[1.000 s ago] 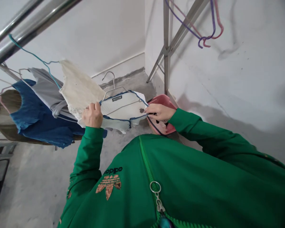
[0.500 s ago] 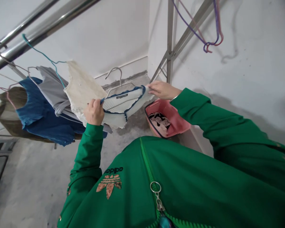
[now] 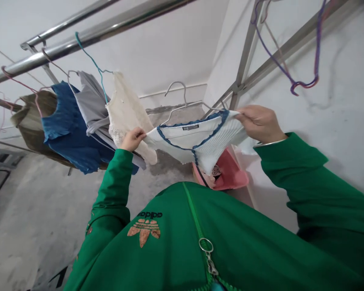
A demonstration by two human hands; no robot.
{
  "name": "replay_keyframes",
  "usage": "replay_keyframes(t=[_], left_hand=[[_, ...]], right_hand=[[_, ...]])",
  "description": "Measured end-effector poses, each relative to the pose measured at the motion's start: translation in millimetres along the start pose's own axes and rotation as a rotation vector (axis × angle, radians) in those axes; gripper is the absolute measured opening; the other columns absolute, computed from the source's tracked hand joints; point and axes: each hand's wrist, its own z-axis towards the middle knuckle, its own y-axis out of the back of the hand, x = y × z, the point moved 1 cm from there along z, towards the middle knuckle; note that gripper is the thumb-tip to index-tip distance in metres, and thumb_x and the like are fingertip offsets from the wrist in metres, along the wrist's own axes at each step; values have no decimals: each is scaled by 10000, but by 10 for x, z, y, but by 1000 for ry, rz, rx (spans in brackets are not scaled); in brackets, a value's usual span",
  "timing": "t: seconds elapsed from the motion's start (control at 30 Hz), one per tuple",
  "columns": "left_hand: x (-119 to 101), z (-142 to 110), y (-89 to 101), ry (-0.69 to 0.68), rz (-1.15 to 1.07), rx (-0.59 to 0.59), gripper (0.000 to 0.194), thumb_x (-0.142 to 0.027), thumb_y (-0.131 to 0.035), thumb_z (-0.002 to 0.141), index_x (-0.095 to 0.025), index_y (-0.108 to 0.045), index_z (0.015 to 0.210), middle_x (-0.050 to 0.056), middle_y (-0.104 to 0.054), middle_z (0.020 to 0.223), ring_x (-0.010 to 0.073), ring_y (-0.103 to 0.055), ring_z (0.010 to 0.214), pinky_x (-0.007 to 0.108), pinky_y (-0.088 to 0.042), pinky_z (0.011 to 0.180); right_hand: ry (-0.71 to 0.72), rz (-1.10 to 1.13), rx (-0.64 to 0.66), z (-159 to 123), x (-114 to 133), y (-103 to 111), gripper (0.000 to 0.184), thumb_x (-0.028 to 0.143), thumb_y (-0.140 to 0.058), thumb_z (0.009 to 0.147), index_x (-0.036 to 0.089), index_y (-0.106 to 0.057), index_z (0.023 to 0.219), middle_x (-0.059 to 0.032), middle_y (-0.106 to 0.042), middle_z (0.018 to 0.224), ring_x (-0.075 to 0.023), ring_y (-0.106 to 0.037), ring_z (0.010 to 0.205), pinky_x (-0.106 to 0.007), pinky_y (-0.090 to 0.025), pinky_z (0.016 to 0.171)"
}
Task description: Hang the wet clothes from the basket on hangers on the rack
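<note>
A white ribbed top with blue trim (image 3: 197, 143) sits on a grey wire hanger (image 3: 178, 93), stretched out between my two hands. My left hand (image 3: 132, 138) pinches its left shoulder. On the other side, my right hand (image 3: 259, 122) grips the right shoulder, fingers closed on the cloth. The hanger's hook points up, below the steel rail (image 3: 87, 37) and apart from it.
A cream lace top (image 3: 127, 111), a grey garment (image 3: 92, 105), a blue garment (image 3: 67, 129) and an olive one (image 3: 30, 117) hang from the rail at left. A pink basket (image 3: 230, 173) with clothes stands on the floor. Empty purple and pink hangers (image 3: 303, 83) hang upper right.
Both hands have lifted the white top higher and pulled it wider. My right hand moved right and up, off the basket; the view tilted upward.
</note>
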Motion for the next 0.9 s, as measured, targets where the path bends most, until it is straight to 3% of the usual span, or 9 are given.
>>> replay_keyframes(t=[0.1,0.17,0.33,0.4,0.47,0.57,0.67,0.8,0.9], left_hand=[[20,56,-44,-3,-106,-56,117,-290,-544,810,-174,-556,798,-15,-532,723,126,-500,713,260,-422,718],[32,88,-60,21,-173,-93,91,-261,-562,801,-176,-539,779,-30,-502,692,116,-477,688,251,-408,705],[62,152,-132,109,-281,-334,85,-208,-594,787,-180,-516,769,-40,-483,662,110,-470,659,243,-417,685],[78,142,-214,119,-291,-417,79,-220,-567,817,-175,-519,860,-20,-521,733,113,-510,694,246,-441,703],[96,79,-327,140,-299,-496,145,-223,-543,836,-167,-513,967,13,-550,830,120,-540,748,253,-456,731],[101,-112,-536,164,-308,-529,200,-202,-532,834,-164,-515,1030,36,-560,874,126,-547,758,263,-459,732],[87,-343,-731,152,-319,-469,206,-173,-542,807,-168,-539,1014,31,-569,857,128,-547,734,274,-465,729],[95,-575,-882,143,-320,-401,235,-170,-550,793,-168,-549,1027,34,-574,860,132,-546,720,282,-468,709],[132,-675,-932,148,-316,-383,226,-176,-538,800,-170,-542,1026,36,-565,861,133,-545,719,286,-473,708]], right_hand=[[-57,24,-59,-4,46,74,362,513,-457,879,221,-651,788,-124,-703,851,-224,-647,806,-384,-497,764],[-153,80,-29,14,102,139,385,570,-505,830,224,-661,760,-115,-690,798,-232,-638,759,-394,-496,725],[-665,592,376,86,343,334,421,669,-734,555,264,-666,646,-83,-627,624,-220,-594,560,-344,-467,498],[-841,741,335,132,471,440,424,615,-818,420,275,-668,624,-103,-635,648,-236,-617,568,-345,-491,488],[-922,794,217,198,608,539,413,522,-869,336,283,-670,608,-115,-641,671,-241,-626,569,-343,-505,481],[-882,852,97,336,826,586,373,435,-884,347,290,-668,614,-98,-639,674,-229,-614,547,-337,-505,461],[-762,906,24,522,1026,430,330,420,-853,435,266,-653,649,-54,-613,623,-202,-593,528,-320,-488,461],[-566,918,-101,846,1167,-46,245,373,-732,580,206,-581,675,1,-571,592,-154,-544,542,-278,-438,508],[-434,807,-161,1107,1198,-456,166,347,-603,697,190,-550,707,14,-537,621,-135,-498,591,-257,-399,544]])
